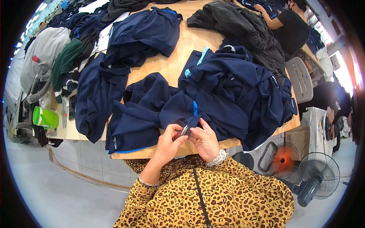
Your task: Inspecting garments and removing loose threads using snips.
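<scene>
A navy garment [176, 108] with a bright blue strip lies spread at the table's near edge, in front of me. My left hand [170, 140] is closed round a small shiny tool [184, 131] with a bit of red by it; its exact kind is hard to make out. The tool lies against the garment's near edge, between my two hands. My right hand [206, 140] pinches that edge between thumb and fingers, close beside the tool. Part of the cloth there is hidden by my fingers.
Navy garments are heaped on the wooden table [161, 70], with a large pile [235, 87] at right and a dark padded jacket [239, 30] behind it. A green bucket [45, 117] stands at left, a fan [318, 175] at lower right. Another person [291, 28] works at far right.
</scene>
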`<action>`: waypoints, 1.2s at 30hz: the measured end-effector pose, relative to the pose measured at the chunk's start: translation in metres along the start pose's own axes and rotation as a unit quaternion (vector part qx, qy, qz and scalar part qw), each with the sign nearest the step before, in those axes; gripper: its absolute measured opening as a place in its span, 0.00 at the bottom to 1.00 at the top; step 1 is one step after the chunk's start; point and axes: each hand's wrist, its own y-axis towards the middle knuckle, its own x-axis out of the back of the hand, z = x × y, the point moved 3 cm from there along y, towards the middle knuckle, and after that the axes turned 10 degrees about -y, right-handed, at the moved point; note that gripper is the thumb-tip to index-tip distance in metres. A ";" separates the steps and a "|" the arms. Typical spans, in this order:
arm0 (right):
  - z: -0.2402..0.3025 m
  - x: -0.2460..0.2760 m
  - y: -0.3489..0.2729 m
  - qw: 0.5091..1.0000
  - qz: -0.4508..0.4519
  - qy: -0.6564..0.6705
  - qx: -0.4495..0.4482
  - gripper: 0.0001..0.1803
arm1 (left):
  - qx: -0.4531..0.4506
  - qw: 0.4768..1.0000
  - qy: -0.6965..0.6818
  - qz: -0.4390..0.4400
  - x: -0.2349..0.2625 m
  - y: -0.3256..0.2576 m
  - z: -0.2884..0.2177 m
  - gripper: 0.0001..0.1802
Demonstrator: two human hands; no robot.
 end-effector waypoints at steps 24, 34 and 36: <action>0.002 0.001 -0.001 1.000 -0.017 0.008 -0.009 0.43 | 0.018 0.996 -0.091 0.001 0.005 0.001 0.003 0.17; 0.003 0.000 0.000 1.000 -0.003 0.013 0.006 0.41 | 0.006 0.999 0.032 0.013 0.004 -0.003 -0.006 0.23; 0.002 0.001 0.000 1.000 -0.018 0.004 -0.001 0.41 | -0.009 0.999 0.051 0.013 0.003 -0.002 -0.007 0.23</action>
